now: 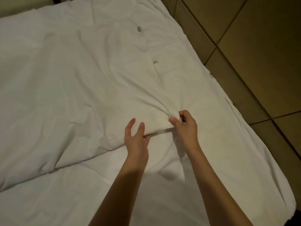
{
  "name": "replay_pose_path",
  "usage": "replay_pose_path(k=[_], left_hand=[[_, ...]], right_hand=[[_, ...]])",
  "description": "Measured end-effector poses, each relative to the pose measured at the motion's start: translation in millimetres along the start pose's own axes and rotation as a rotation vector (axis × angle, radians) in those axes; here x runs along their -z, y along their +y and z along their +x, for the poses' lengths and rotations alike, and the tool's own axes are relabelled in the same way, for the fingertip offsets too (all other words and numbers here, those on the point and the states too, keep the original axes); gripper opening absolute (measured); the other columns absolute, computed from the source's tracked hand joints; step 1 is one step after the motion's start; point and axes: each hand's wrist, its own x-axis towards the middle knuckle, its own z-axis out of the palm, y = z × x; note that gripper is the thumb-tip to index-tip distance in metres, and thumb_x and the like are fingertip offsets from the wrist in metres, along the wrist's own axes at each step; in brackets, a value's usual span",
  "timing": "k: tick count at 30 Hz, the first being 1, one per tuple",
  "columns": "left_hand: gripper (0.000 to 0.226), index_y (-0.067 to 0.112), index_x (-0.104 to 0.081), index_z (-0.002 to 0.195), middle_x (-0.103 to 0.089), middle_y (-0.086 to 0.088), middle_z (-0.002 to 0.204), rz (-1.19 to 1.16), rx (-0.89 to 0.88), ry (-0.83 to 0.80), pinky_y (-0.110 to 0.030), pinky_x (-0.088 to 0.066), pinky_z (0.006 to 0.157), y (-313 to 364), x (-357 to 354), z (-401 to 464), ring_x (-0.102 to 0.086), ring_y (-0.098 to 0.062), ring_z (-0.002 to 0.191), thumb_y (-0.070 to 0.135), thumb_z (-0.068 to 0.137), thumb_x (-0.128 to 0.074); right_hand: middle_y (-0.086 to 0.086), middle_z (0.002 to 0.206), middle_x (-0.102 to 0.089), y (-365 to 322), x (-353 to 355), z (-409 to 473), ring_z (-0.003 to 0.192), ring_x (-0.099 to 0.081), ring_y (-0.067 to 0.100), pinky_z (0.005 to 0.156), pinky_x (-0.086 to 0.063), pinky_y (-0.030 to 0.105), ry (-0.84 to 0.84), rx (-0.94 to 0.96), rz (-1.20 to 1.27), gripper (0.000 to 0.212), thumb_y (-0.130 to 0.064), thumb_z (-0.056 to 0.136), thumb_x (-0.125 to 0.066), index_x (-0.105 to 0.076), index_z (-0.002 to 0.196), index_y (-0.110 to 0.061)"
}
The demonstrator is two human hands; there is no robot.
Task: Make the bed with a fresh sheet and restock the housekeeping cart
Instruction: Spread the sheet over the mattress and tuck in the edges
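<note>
A white sheet (73, 79) covers the bed and fills most of the head view, with a folded-back edge running from lower left up to the middle. My right hand (185, 126) pinches a bunched corner of that folded edge, and creases fan out from the grip toward the upper left. My left hand (136, 137) lies just to the left, fingers fairly straight over the fold and thumb tucked under its edge. A lower white layer (146, 201) of bedding shows beneath my forearms.
Beige tiled floor (260, 54) runs along the bed's right side. The bed's right edge (244, 121) slants from top centre to lower right. A small dark hole (139, 28) and a light slit (155, 62) mark the sheet. A dark strip shows at the top left.
</note>
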Motion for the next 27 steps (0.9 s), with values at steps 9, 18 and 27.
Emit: replay_pose_path(k=[9,18,27], left_hand=[[0.028,0.017,-0.061,0.115,-0.059,-0.009,0.122,-0.104,0.105,0.036,-0.012,-0.052,0.057,-7,-31,-41,-0.062,-0.014,0.096,0.001,0.092,-0.057],[0.027,0.017,-0.058,0.118,-0.057,-0.014,0.125,-0.12,0.114,0.047,-0.011,-0.053,0.061,-16,-32,-36,-0.061,-0.016,0.099,0.006,0.093,-0.057],[0.023,0.023,-0.066,0.102,-0.06,-0.012,0.124,-0.093,0.088,0.065,-0.026,-0.057,0.077,-42,-24,-26,-0.063,-0.024,0.108,0.004,0.09,-0.061]], right_hand=[[-0.001,0.1,-0.056,-12,69,2,0.082,-0.054,0.003,0.073,-0.045,0.021,0.028,-0.003,-0.094,0.023,-0.009,0.077,-0.074,-0.058,0.091,-0.019],[-0.004,0.126,-0.034,20,74,-9,0.105,-0.049,-0.002,0.073,-0.036,-0.004,0.1,-0.098,-0.093,0.019,-0.007,0.07,-0.08,-0.064,0.075,-0.015],[-0.003,0.113,-0.038,26,104,11,0.109,-0.043,0.015,0.092,-0.032,0.019,0.109,-0.013,-0.388,0.012,-0.011,0.075,-0.076,-0.065,0.072,-0.013]])
